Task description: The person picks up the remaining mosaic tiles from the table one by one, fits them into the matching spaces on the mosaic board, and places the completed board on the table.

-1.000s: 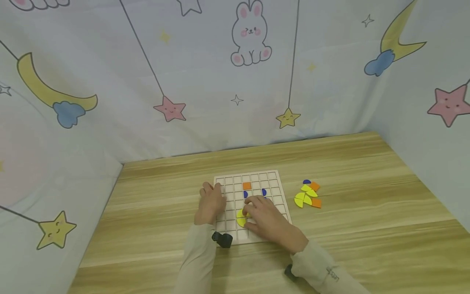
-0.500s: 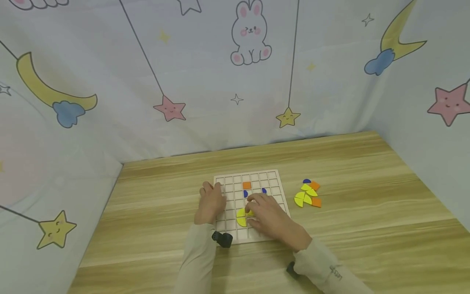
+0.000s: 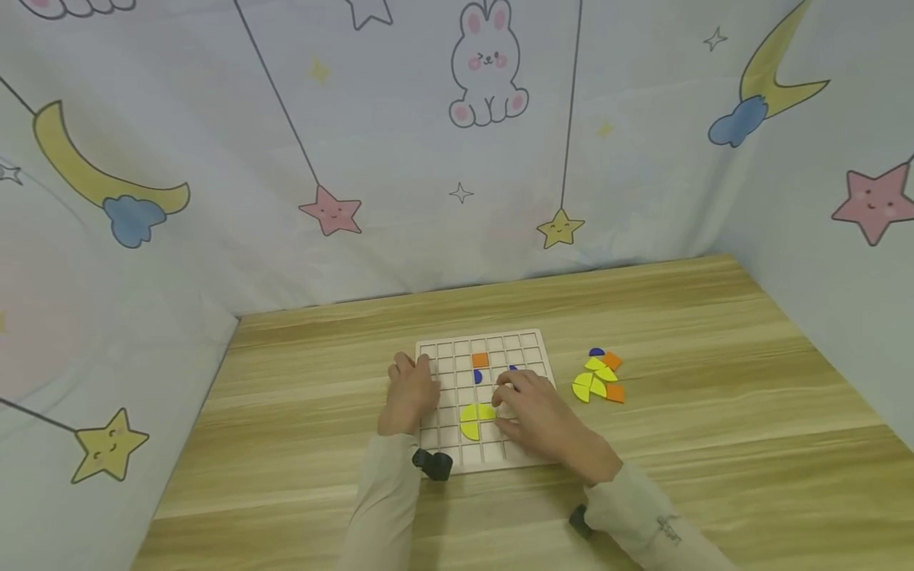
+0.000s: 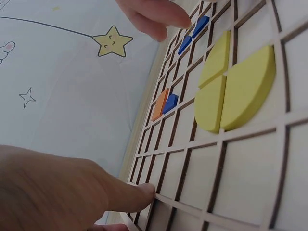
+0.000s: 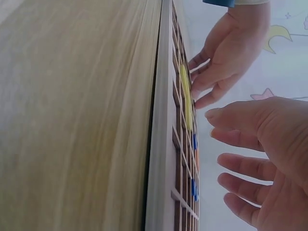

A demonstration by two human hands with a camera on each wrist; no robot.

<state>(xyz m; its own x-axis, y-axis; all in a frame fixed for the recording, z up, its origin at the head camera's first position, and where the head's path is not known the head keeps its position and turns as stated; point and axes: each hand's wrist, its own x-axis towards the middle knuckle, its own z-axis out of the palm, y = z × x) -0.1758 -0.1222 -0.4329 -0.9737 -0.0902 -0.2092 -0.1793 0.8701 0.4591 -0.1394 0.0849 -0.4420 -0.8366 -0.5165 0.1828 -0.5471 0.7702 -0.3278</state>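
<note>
My left hand (image 3: 410, 396) grips the left edge of a pale wooden grid board (image 3: 470, 455), its thumb (image 4: 139, 196) on the top face. Over the board's right half, my right hand (image 3: 537, 414) hovers with loosely bent, spread fingers and nothing between them. Just left of its fingertips, three yellow quarter-circle pieces (image 4: 248, 89) sit in grid squares and form part of a disc. Farther back lie an orange square (image 3: 480, 360) and a blue half-circle (image 3: 478, 377) in front of it. More blue pieces (image 4: 200, 26) are partly hidden by the right hand in the head view.
Right of the board, a loose group on the wooden table (image 3: 321, 357) holds several yellow pieces (image 3: 584, 385), two orange squares (image 3: 616, 393) and a blue half-circle (image 3: 596, 351). A printed cloth (image 3: 400, 143) encloses the table's back and sides. Black cameras (image 3: 433, 465) sit on the wrists.
My right hand has drawn back to the right, away from the yellow pieces, leaving another yellow quarter-circle uncovered on the board. The left hand keeps its place.
</note>
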